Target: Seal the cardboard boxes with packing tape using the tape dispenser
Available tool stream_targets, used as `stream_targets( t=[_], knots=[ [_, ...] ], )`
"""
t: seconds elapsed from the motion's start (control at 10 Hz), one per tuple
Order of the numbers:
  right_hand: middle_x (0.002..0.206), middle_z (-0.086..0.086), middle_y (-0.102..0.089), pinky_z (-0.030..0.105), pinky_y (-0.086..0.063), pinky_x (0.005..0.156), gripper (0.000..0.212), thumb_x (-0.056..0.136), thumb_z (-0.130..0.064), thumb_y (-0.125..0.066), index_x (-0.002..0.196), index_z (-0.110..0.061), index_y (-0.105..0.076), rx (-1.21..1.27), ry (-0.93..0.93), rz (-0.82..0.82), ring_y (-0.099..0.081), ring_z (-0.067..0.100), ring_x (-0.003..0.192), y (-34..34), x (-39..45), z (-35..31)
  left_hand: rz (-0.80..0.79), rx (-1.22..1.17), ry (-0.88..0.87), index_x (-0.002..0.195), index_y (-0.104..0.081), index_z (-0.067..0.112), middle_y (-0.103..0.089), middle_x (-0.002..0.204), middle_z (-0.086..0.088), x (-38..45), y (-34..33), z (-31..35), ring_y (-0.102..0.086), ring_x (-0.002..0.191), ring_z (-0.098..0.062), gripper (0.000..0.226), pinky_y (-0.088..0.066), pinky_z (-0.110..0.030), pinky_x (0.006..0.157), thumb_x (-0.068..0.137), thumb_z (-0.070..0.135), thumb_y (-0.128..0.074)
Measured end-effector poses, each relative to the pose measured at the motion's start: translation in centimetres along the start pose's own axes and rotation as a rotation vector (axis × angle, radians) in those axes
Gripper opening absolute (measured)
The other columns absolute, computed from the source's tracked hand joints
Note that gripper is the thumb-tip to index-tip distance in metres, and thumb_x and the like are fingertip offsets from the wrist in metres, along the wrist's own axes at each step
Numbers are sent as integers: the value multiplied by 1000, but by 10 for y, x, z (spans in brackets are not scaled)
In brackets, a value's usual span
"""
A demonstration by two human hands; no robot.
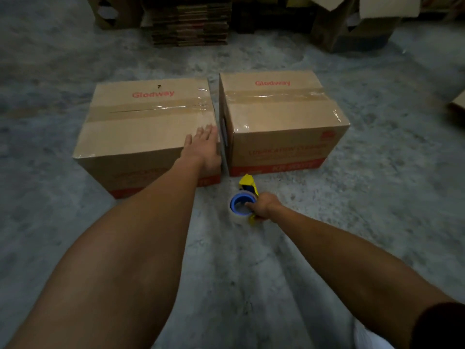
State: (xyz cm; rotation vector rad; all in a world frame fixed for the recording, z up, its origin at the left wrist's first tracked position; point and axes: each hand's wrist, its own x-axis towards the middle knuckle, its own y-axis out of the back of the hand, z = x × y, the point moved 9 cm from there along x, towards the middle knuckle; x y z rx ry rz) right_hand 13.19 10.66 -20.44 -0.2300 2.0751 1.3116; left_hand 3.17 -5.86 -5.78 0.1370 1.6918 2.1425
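Two closed cardboard boxes with red "Glodway" print stand side by side on the concrete floor, each with clear tape along its top seam. My left hand [204,147] lies flat, fingers spread, on the near right corner of the left box [141,127]. The right box [281,114] stands a narrow gap away. In front of that gap, low above the floor, my right hand [263,206] grips the handle of a yellow tape dispenser [247,183] carrying a clear tape roll on a blue core [239,205].
A stack of flattened cardboard [191,23] stands at the back centre. Open empty boxes stand at the back left [115,11] and back right [352,28]. Another piece of cardboard [458,104] pokes in at the right edge. Bare concrete floor [251,273] lies around me.
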Motion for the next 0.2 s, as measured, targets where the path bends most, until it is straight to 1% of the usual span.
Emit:
stream_targets(
  t=[0.1, 0.2],
  knots=[
    [97, 16, -69, 35, -55, 68, 46, 93, -49, -55, 92, -4, -64, -3, 34, -14, -66, 29, 89, 18, 4, -9, -51, -39, 7, 156, -1, 16, 4, 163, -3, -2, 3, -2, 3, 150, -22, 82, -2, -48, 121, 93, 32, -51],
    [114, 18, -66, 43, -57, 83, 48, 93, -44, -57, 115, -1, -64, 78, 120, 34, -66, 32, 96, 67, 0, -33, 9, -134, 65, 155, -12, 17, -9, 163, -5, 5, 21, -10, -10, 149, -24, 77, -13, -47, 121, 92, 32, -55]
  ],
)
